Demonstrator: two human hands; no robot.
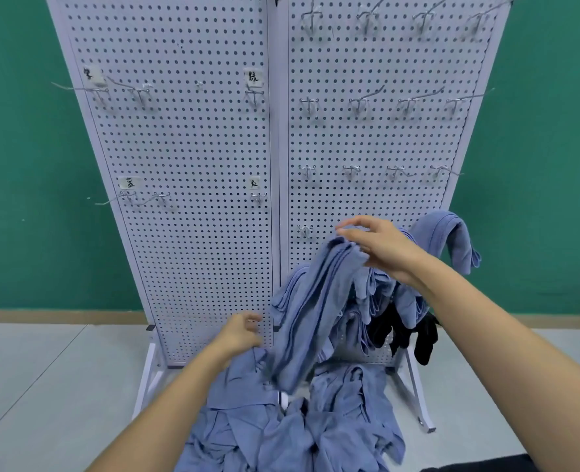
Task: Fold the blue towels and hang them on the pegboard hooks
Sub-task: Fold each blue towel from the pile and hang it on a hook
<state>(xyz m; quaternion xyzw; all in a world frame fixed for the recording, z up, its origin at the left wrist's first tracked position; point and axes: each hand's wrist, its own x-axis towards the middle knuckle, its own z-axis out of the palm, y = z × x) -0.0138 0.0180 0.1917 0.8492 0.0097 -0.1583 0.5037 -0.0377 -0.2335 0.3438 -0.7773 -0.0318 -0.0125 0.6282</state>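
A: Obs.: right hand grips the folded towel by its top fold, raised in front of the pegboard, lower right panel. Why so high?
B: Likely so the layers hang straight and the fold can drop over a hook there. Hung towels sit just beside.
A: Left hand?
B: Fingers curled, at the loose pile on the floor below the pegboard; pinching or not, cannot tell.

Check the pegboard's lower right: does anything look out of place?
Yes. Black cloths hang among the blue towels low on the right pegboard panel, the only non-blue items. The right hand grips a folded blue towel there; nothing looks damaged.
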